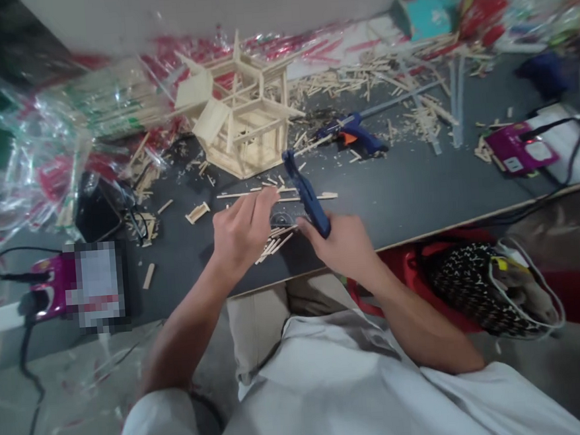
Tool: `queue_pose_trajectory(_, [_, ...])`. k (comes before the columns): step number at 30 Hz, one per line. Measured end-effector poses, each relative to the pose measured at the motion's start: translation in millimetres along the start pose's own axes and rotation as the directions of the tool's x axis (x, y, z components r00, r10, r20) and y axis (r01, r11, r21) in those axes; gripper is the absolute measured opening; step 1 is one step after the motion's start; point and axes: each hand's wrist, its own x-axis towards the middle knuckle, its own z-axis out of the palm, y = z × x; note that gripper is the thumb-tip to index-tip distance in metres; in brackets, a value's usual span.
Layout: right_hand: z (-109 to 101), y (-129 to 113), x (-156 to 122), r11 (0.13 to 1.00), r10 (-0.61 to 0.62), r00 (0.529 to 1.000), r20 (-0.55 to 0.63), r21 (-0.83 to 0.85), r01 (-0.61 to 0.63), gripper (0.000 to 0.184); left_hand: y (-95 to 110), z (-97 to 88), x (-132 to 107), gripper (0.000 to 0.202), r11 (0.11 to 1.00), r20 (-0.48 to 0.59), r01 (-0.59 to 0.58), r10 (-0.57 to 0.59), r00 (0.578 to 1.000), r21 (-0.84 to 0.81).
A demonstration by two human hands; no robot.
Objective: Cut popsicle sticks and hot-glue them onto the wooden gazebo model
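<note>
My right hand (344, 243) is closed around the lower end of a dark blue hand cutter (308, 193), which points up and to the left. My left hand (246, 227) is beside it, its fingers pressed together near thin wooden sticks; what they hold, if anything, is hidden. One long thin stick (318, 196) lies behind the cutter. Several short sticks (274, 244) lie between my hands at the table's near edge. Just beyond stands a wooden stick frame (245, 138) with flared panels. A small wooden piece (198, 213) lies left of my left hand.
A blue glue gun (364, 136) lies beyond my right hand. Loose stick scraps (340, 81) cover the back of the dark table (426, 175). Purple boxes with cords stand at left (56, 287) and right (521, 148). Plastic wrappers (62, 154) crowd the left; a patterned bag (478, 290) sits below.
</note>
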Motion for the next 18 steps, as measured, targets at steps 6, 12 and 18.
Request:
queue_pose_trajectory(6, [-27,44,-14,0.977,0.104,0.993,-0.063,-0.182,-0.114,0.055,-11,-6.9,4,0.029,0.987,0.160,0.132,-0.116,0.980,-0.093])
queue_pose_trajectory(12, [-48,99,-9,0.910,0.173,0.932,-0.319,-0.310,-0.275,0.055,-24,-17.4,9,0.033,0.938,0.430,0.304,-0.209,0.878,-0.165])
queue_pose_trajectory(18, [-40,132,4,0.858,0.109,0.946,-0.307,-0.451,-0.245,0.072,-25,-20.8,16,0.035,0.918,0.479,0.346,-0.218,0.850,-0.195])
